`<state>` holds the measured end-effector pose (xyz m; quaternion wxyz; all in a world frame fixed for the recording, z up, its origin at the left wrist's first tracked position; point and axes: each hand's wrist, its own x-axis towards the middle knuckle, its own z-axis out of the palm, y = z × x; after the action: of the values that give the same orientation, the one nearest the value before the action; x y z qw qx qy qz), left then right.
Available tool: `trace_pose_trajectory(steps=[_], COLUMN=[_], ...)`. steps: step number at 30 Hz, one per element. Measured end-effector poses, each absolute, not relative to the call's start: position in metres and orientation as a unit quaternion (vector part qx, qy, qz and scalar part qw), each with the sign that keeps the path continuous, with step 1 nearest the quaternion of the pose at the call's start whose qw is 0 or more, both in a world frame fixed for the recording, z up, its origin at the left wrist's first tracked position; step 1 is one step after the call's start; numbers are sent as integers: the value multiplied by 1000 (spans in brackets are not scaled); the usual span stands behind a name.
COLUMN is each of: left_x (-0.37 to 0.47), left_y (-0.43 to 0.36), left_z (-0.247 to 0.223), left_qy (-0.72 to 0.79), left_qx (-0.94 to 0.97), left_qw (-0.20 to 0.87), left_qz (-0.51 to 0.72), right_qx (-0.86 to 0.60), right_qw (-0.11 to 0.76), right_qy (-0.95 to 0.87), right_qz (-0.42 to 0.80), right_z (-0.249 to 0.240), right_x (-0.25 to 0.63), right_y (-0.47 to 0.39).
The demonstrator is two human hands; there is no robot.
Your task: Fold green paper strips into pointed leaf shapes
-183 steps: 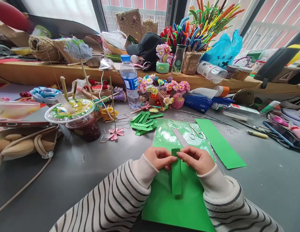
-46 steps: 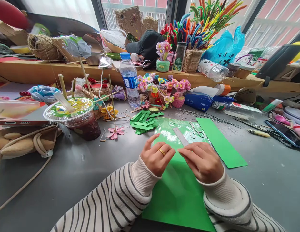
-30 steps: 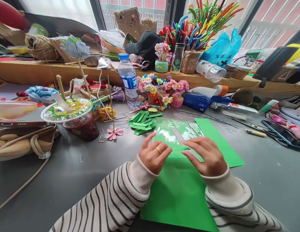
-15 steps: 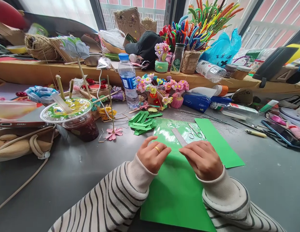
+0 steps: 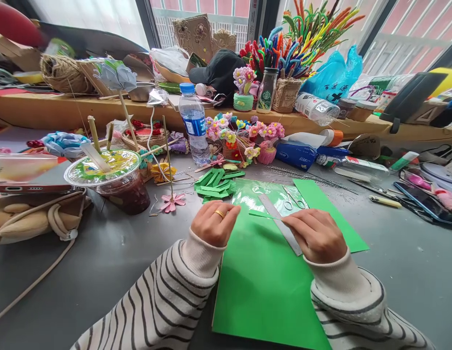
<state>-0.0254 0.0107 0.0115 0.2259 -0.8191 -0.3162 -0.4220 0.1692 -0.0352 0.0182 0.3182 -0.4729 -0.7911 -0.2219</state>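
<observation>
My right hand [image 5: 315,236] pinches one end of a narrow green paper strip [image 5: 263,214]; its other end sticks out free toward the left. My left hand [image 5: 216,224], with a gold ring, is closed near that free end but apart from it. Whatever its fingers hold, if anything, is hidden. Under both hands lies a large green paper sheet [image 5: 266,291]. A ruler [image 5: 282,226] slants across the sheet's upper part and a clear plastic sleeve [image 5: 244,192]. Small scissors [image 5: 293,199] rest beside the ruler. Beyond my left hand is a pile of cut green strips [image 5: 215,184].
Another green sheet [image 5: 328,214] lies to the right. At the left stand a lidded drink cup [image 5: 120,189] and a pink flower on a stick [image 5: 172,202]. A water bottle [image 5: 195,131] and a blue tissue pack [image 5: 295,154] line the back. A crowded wooden shelf [image 5: 156,109] runs behind.
My hands have moved apart, the left one leftward and the right slightly rightward. The green strip now shows between them, held by the right hand. More of the ruler is uncovered.
</observation>
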Motion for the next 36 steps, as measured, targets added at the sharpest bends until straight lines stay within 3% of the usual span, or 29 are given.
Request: trace_pose_trajectory(steps=[5,19,31,36], left_x=[-15,-7,-21,-24], left_y=[4,-4,7,9], left_z=[3,-3,6,7], left_qy=[-217,-229,-259,-264], left_qx=[-868,-889,-869,-856], left_qw=[170,136,168,200], left_qz=[-412,-373,-386,-398], right_qx=[-435,-407,-540,-558], right_qw=[330,328,319,403], right_qy=[-814,-837,-758,-695], right_qz=[-199,-165,-179,-207], right_z=[14,7,2,9], right_x=[162,148,171,178], right_y=[-36,-36,-31,-32])
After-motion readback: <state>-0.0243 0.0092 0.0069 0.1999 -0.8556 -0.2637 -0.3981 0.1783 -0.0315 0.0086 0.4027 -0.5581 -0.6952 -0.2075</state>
